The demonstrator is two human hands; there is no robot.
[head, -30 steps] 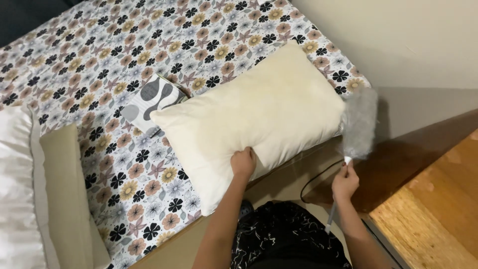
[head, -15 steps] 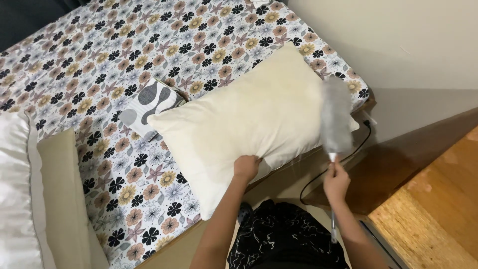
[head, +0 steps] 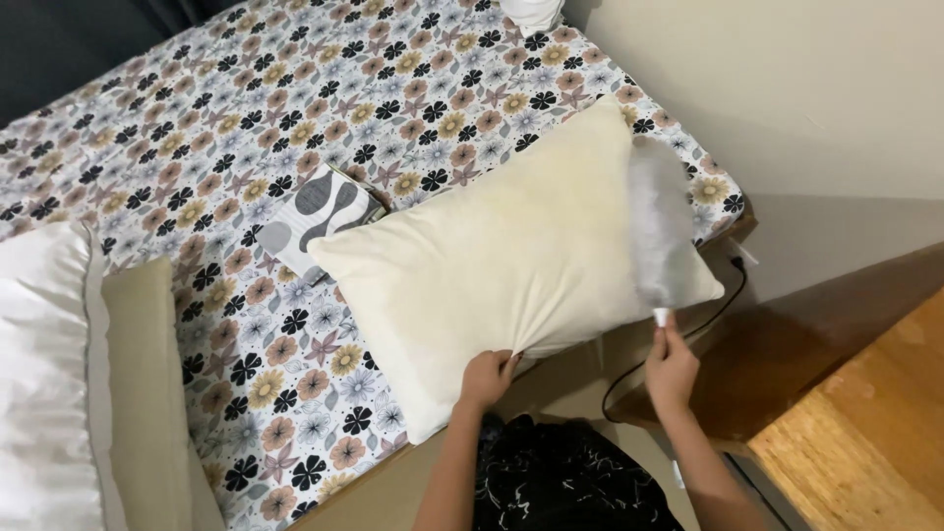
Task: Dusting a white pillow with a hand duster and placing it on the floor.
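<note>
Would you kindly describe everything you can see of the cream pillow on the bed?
The cream pillow is a plump, rectangular cushion in soft, faintly yellowed fabric, without a patterned cover. It lies flat and slantwise on the floral bedsheet at the bed's near edge, one corner covering part of a black-and-white patterned cushion. The left hand grips its lower edge, while a fluffy white feather duster, held by the right hand, rests across its right end.
</note>
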